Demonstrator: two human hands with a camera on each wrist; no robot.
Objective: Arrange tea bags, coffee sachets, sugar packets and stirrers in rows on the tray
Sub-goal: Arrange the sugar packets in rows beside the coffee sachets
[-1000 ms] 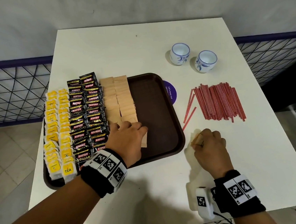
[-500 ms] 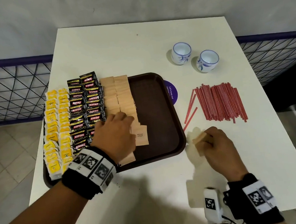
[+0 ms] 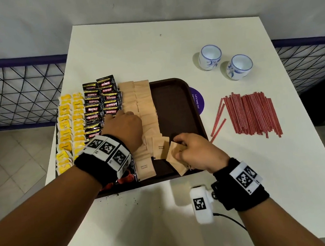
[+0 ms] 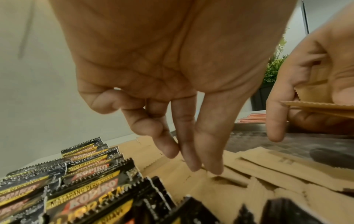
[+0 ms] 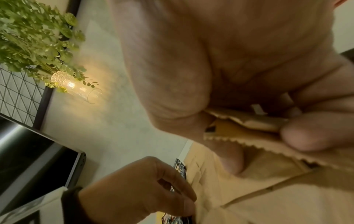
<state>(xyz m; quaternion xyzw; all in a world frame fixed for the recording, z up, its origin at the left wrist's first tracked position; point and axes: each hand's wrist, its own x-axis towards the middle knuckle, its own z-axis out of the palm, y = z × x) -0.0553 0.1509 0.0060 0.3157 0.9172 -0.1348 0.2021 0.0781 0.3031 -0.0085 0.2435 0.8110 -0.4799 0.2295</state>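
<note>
Over the near right part of the tray (image 3: pixel 177 101), the right hand (image 3: pixel 194 152) pinches a small stack of brown sugar packets (image 3: pixel 176 157) between thumb and curled fingers — the right wrist view shows at least two serrated-edged packets (image 5: pixel 249 121) caught under the thumb. This grip lies just to the right of the near end of the sugar rows (image 3: pixel 137 105), which run lengthwise away from the person, parallel to the coffee sachets (image 3: pixel 101 107) and the yellow tea bags (image 3: pixel 72 128) further left. So the held packets lie to the right of and slightly nearer than the slot they look meant for; judging by the layout, the coming move is a short carry leftward and forward, with the packets' long axis turned to match the rows. At present they sit tilted, corner toward the person. The left hand (image 3: pixel 124 130) holds nothing; its fingers (image 4: pixel 208 159) reach down nearly straight, tips touching or just above the overlapped packets of the left sugar row beside the sachets — steadying them, it seems. Being nearer the row, it would guide while the right hand feeds. The red stirrers (image 3: pixel 253 115) lie in a loose sheaf on the white surface (image 3: pixel 150 50), well right of the tray, their length also running away from the person; none is on the tray yet. Two cups (image 3: pixel 223 62) stand beyond them.
</note>
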